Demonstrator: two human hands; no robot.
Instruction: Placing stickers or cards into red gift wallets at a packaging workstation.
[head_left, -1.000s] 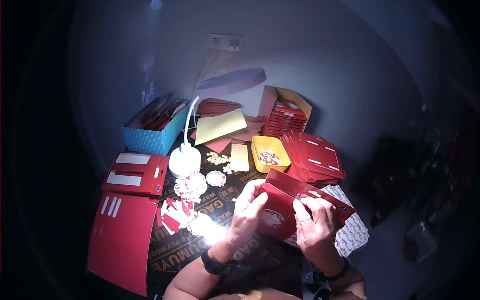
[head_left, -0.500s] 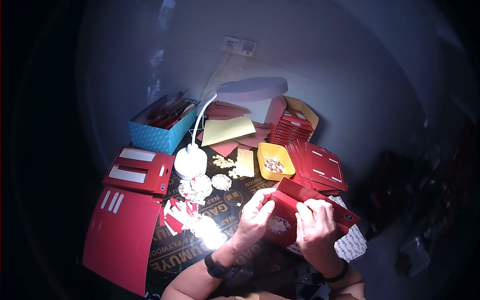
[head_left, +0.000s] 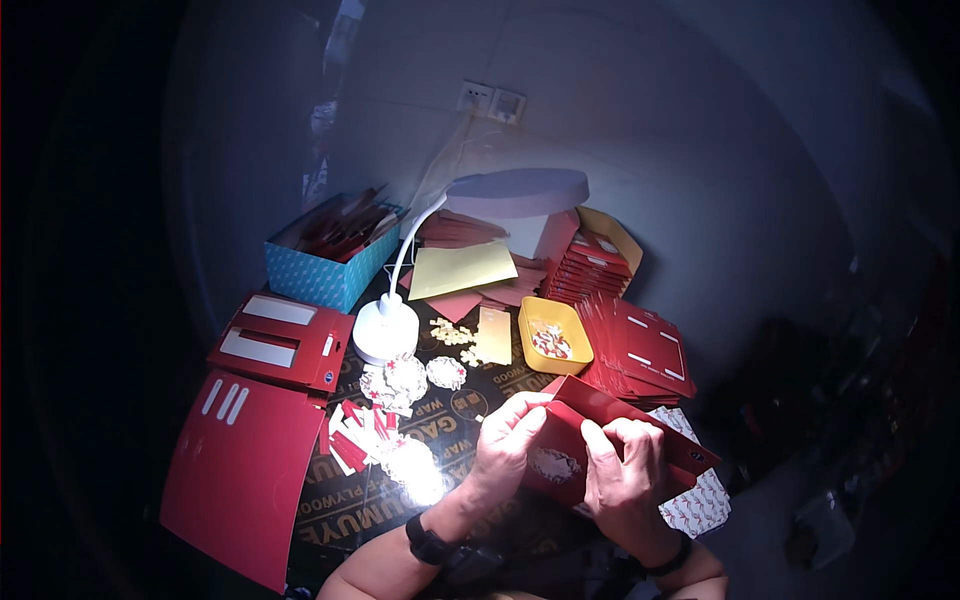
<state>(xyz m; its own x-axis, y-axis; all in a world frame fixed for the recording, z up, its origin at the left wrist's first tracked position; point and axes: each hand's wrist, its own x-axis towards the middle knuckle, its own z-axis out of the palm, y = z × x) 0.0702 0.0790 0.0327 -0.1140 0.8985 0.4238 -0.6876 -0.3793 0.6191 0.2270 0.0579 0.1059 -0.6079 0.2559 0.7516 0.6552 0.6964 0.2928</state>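
Both hands are on a folded red card (head_left: 565,430), tilted over the table's near right part. My left hand (head_left: 505,445) pinches its left edge between thumb and fingers. Over the card's right part lies my right hand (head_left: 625,480), fingers bent, thumb against the front panel and fingertips at the fold. A white lacy patch (head_left: 555,464) shows on the front panel between the hands. Behind, a second red flap (head_left: 690,455) stands out to the right. What lies under the right palm is hidden.
A white desk lamp (head_left: 386,332) stands mid-table, near white crumpled-looking pieces (head_left: 405,378) and red-white strips (head_left: 360,435). Red sheets (head_left: 235,480) lie left, a blue box (head_left: 315,280) behind them. A yellow tray (head_left: 540,365) holds small bits; stacked red cards (head_left: 640,345) stand right.
My right hand has slid slightly left on the card, its thumb now further toward the middle. The left hand keeps its pinch. The whole view has shifted slightly.
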